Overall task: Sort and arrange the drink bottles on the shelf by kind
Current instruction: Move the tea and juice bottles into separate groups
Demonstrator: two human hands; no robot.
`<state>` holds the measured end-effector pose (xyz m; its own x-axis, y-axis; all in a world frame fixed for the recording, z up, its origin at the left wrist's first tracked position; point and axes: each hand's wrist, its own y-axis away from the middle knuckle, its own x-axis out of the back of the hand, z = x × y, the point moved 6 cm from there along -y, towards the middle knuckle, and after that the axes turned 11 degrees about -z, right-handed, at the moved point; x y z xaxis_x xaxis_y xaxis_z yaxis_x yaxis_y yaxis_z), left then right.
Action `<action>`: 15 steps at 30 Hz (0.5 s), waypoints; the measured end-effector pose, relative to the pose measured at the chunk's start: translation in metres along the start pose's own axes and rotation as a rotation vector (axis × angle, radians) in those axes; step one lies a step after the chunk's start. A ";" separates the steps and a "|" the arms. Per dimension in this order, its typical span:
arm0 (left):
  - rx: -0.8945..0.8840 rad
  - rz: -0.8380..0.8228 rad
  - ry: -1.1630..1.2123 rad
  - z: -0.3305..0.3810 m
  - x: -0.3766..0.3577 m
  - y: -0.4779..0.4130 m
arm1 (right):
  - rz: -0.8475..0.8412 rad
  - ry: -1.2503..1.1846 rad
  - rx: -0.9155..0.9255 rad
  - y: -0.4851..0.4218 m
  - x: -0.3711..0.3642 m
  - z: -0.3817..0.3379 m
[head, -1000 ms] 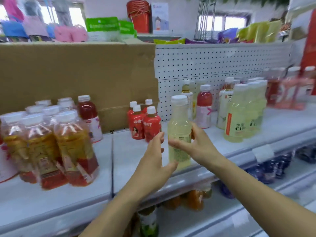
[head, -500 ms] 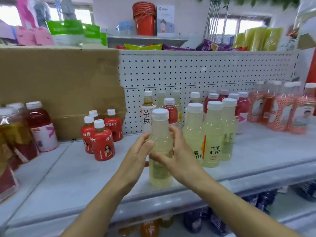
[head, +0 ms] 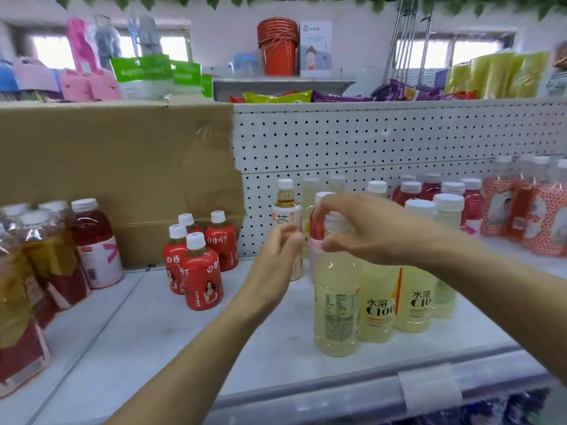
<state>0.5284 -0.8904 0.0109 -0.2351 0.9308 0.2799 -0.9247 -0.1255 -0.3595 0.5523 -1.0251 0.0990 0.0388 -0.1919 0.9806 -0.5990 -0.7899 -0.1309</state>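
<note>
The right hand (head: 368, 231) curls its fingers round the top of the pale yellow bottle (head: 337, 302), gripping it from above; the left hand (head: 277, 256) hovers just left of that bottle, fingers loose, holding nothing; the bottle stands on the shelf (head: 153, 332), touching the C100 row (head: 395, 302) to its right; placing looks nearly finished; next, probably turn its label forward, then let go.

The pale bottle (head: 337, 305) now stands near the shelf's (head: 245, 348) front edge. The left hand (head: 273, 265) has released it, and the right hand (head: 368, 231) has shifted to its cap.
</note>
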 end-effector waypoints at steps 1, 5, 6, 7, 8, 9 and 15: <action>-0.018 0.050 -0.036 0.003 0.012 -0.011 | -0.039 0.049 -0.012 -0.001 0.002 -0.001; 0.007 0.153 -0.166 0.007 0.051 -0.059 | -0.141 -0.007 -0.023 -0.022 0.022 -0.003; 0.033 0.156 -0.173 0.006 0.056 -0.072 | -0.112 -0.054 -0.031 -0.032 0.030 0.000; 0.064 0.150 -0.167 0.005 0.060 -0.083 | -0.079 -0.075 -0.050 -0.044 0.039 0.006; 0.098 0.134 -0.156 0.001 0.061 -0.093 | -0.059 -0.067 -0.074 -0.059 0.044 0.014; 0.131 0.106 -0.149 -0.002 0.061 -0.101 | -0.064 -0.040 -0.101 -0.074 0.047 0.023; 0.142 -0.048 -0.133 -0.010 0.051 -0.127 | -0.450 0.043 -0.281 -0.141 0.003 0.066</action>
<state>0.6367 -0.8237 0.0618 -0.2185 0.8845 0.4121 -0.9665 -0.1380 -0.2163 0.6900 -0.9529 0.1108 0.3123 0.1588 0.9366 -0.7222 -0.6007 0.3427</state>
